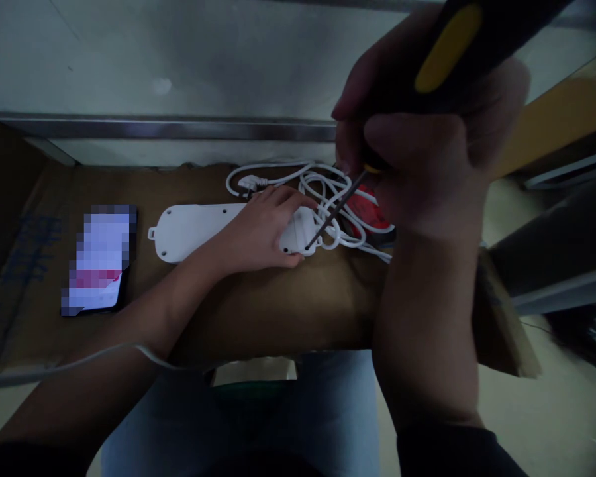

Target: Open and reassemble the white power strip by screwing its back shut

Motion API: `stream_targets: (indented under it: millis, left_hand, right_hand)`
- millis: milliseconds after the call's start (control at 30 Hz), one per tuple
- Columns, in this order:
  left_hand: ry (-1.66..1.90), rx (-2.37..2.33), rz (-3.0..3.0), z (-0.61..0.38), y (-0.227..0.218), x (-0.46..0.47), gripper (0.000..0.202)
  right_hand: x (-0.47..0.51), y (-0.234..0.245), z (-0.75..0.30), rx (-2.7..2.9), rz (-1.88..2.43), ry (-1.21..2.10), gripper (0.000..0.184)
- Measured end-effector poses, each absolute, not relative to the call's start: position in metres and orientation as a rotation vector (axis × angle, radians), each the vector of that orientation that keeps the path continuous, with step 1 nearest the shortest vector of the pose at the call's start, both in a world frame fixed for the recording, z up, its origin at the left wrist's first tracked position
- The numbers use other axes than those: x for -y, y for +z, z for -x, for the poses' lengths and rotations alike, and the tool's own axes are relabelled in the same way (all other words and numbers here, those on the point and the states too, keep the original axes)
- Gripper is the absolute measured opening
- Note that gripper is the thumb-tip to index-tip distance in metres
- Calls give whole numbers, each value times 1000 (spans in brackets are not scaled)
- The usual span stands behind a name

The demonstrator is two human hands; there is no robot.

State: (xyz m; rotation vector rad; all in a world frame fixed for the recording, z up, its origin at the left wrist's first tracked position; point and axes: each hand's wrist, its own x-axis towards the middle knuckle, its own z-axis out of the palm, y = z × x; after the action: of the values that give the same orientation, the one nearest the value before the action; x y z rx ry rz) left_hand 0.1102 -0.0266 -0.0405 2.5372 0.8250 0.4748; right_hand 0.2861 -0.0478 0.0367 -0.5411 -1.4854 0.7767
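A white power strip (198, 228) lies on brown cardboard with its screw-holed side up. My left hand (258, 228) is closed over its right part, thumb along the near edge and fingers across the far edge. Wrapped in my right hand (427, 146) is a screwdriver (449, 50) with a black and yellow handle. Its thin shaft slants down to the left, and the tip is at a hole near the strip's right end. Whether the tip touches a screw is too small to tell. The strip's white cord (322, 185) lies coiled behind, with its plug (251, 183) at the left.
A lit phone (102, 258), its screen blurred out, lies left of the strip. Something red (367, 209) sits under the cord. Behind the cardboard (278, 298) rises a pale panel (203, 66) with a metal strip. A thin cable crosses my left forearm.
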Motion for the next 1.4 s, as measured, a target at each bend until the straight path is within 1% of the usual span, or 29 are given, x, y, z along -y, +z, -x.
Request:
stream_targets:
  millis: [200, 400, 667, 833, 1067, 1233, 1400]
  left_hand:
    - [488, -831, -2546, -110, -41, 26, 71]
    - [465, -831, -2553, -110, -39, 27, 70]
    - [483, -826, -2563, -110, -42, 26, 71]
    - [470, -829, -2547, -110, -41, 27, 70]
    - [492, -830, -2557, -110, -41, 28, 69]
    - [470, -893, -2586, -107, -41, 31, 75]
    - [319, -1102, -2620, -105, -36, 37, 86]
  right_hand:
    - [49, 38, -286, 1491, 552, 760, 18]
    - [50, 39, -284, 1454, 582, 751, 23]
    - [48, 38, -284, 1507, 670, 647, 14]
    - [50, 38, -284, 1481, 603, 693, 20]
    - [51, 40, -286, 1448, 659, 687, 24]
    - [46, 43, -289, 1376, 585, 749, 27]
    - [44, 43, -292, 1381, 555, 740, 34]
